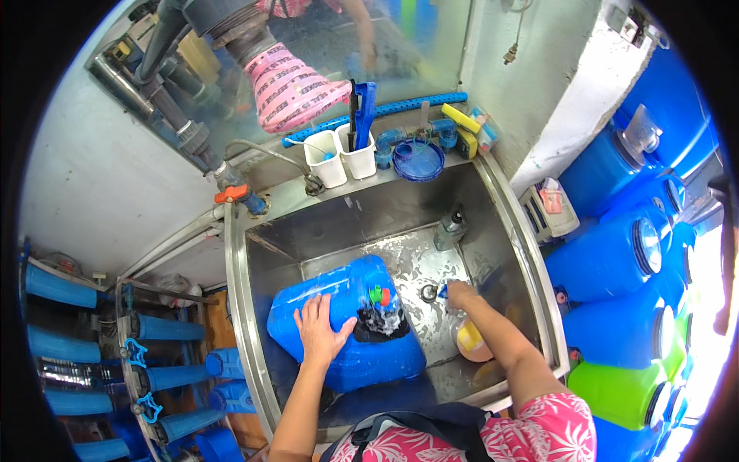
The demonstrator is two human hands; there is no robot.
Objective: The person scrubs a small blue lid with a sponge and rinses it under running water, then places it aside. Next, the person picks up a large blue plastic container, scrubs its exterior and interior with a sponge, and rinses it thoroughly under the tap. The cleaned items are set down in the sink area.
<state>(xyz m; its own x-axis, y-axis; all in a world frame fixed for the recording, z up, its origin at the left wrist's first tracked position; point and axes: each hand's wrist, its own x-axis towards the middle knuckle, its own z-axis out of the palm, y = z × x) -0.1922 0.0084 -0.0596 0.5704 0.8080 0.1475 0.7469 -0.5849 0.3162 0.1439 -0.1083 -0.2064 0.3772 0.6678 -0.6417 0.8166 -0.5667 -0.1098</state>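
Note:
A large blue plastic water jug [340, 294] lies on its side in a stainless steel sink [398, 231]. My left hand [320, 335] rests on it with fingers apart. Beside the palm are a green and red spigot [379, 295] and a black opening or cap area with suds. My right hand [461, 295] is closed on a small blue object [444, 290], mostly hidden, near the metal drain fitting [429, 293]. Below that forearm sits a round pinkish bowl [474, 349] with a yellow sponge [470, 336]. A clear bottle [450, 231] stands at the sink's back right.
White holders [358, 156] with blue and black brushes, a blue lid [418, 160] and yellow sponges [461, 118] line the back ledge. An orange-handled valve [231, 194] is at the left corner. Blue jugs [600, 260] and a green jug [618, 387] are stacked right; blue filter housings [173, 327] stand left.

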